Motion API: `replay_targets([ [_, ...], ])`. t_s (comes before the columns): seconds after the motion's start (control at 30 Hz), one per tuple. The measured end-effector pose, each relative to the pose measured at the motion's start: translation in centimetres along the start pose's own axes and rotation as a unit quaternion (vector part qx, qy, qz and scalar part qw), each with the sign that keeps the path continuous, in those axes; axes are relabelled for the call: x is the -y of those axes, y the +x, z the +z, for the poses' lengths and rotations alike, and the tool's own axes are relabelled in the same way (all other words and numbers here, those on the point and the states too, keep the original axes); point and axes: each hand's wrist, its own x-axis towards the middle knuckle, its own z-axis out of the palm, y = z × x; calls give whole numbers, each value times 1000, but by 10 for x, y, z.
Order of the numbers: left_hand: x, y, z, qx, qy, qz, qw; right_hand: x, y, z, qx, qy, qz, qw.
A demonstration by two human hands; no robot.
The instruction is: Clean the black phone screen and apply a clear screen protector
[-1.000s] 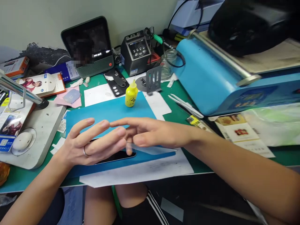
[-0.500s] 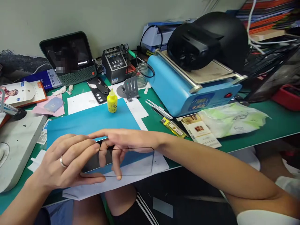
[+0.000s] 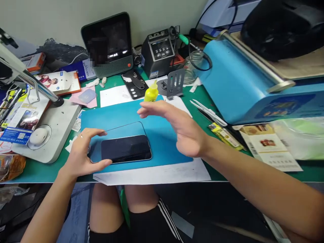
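Observation:
A black phone (image 3: pixel 126 148) lies flat on the blue mat (image 3: pixel 157 135). Over it tilts a clear glass screen protector (image 3: pixel 118 130) with a thin dark rim. My left hand (image 3: pixel 82 153) pinches the protector's left end between thumb and forefinger. My right hand (image 3: pixel 177 126) hovers above the mat to the right of the phone, its fingers stretched out and apart, holding nothing. A small yellow bottle (image 3: pixel 151 93) stands just behind my right fingertips.
A blue roller machine (image 3: pixel 243 87) fills the right side. Behind the mat stand a dark tablet (image 3: pixel 108 44), a soldering station (image 3: pixel 160 52) and a grey metal stand (image 3: pixel 175 82). A white lamp base (image 3: pixel 54 131) sits left. White paper (image 3: pixel 162 175) reaches the desk's front edge.
My right hand has let go of the protector and lifted away to the right. The left hand alone now holds the glass, lowered over the phone. The view has swung back left.

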Motion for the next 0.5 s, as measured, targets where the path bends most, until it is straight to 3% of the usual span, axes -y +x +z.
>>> replay_targets([
  [0.07,0,2,2,4,-6,8,1000,9,-2,-1,48,-119,-10,992],
  [0.17,-1,4,4,18,-15,25,999,19,-7,2,114,-271,-12,956],
  [0.3,-6,6,8,38,-16,30,999,17,-19,9,150,-298,-36,942],
  [0.5,-11,3,13,86,-12,12,996,7,-31,12,146,-273,-3,951],
])
